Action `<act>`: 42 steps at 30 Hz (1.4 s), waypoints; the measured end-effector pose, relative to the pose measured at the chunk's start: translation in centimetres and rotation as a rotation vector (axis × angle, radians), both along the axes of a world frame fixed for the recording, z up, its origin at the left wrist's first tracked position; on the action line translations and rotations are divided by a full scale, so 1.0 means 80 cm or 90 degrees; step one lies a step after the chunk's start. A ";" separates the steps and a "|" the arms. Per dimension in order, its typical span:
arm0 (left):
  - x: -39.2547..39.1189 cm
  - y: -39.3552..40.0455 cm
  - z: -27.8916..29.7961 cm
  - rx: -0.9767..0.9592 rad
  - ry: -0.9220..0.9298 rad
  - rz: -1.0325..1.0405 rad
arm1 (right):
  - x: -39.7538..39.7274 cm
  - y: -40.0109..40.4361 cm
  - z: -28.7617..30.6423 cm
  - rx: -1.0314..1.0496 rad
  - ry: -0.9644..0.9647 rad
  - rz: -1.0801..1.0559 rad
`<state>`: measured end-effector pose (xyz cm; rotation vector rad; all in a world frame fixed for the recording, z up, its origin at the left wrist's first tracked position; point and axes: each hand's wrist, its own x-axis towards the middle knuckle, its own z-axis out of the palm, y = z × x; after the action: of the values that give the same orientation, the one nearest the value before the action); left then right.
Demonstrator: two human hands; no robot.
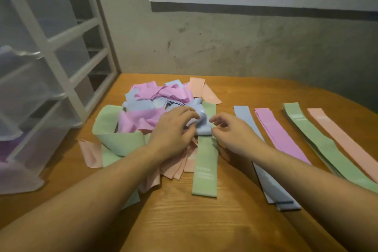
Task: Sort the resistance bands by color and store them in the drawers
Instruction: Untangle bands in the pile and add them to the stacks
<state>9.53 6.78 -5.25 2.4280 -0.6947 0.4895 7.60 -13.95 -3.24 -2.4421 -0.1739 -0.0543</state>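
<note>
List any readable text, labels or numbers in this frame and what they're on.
None readable.
Green band lying out of the pile: pale print near its lower end, too blurred.
Sorted green strip: pale mark near its far end, illegible.
Sorted peach strip: same, illegible.

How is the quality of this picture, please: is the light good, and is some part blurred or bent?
Head view: the light is dim and warm, and the wooden table shows a soft sheen near the bottom edge; the drawer unit at the left is blurred and its frame leans, bent by the wide lens; the left hand, right hand and sorted bands are fairly sharp.
</note>
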 end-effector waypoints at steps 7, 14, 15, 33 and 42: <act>0.006 -0.002 -0.020 0.101 0.053 0.004 | 0.045 0.001 -0.011 -0.074 0.012 0.000; 0.007 -0.005 -0.023 0.155 0.053 0.015 | 0.095 -0.004 -0.016 -0.153 -0.014 -0.004; 0.008 -0.004 -0.023 0.141 0.052 0.018 | 0.098 -0.005 -0.018 -0.187 -0.012 0.002; -0.001 -0.006 -0.018 0.056 0.046 0.040 | 0.063 -0.008 -0.027 -0.216 -0.175 0.036; -0.008 -0.005 -0.011 0.020 0.067 0.028 | 0.003 -0.023 0.010 0.033 -0.100 0.096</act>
<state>8.86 6.35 -6.17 2.4823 -0.6108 0.3681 7.82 -15.77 -2.47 -2.3658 -0.4204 -0.1809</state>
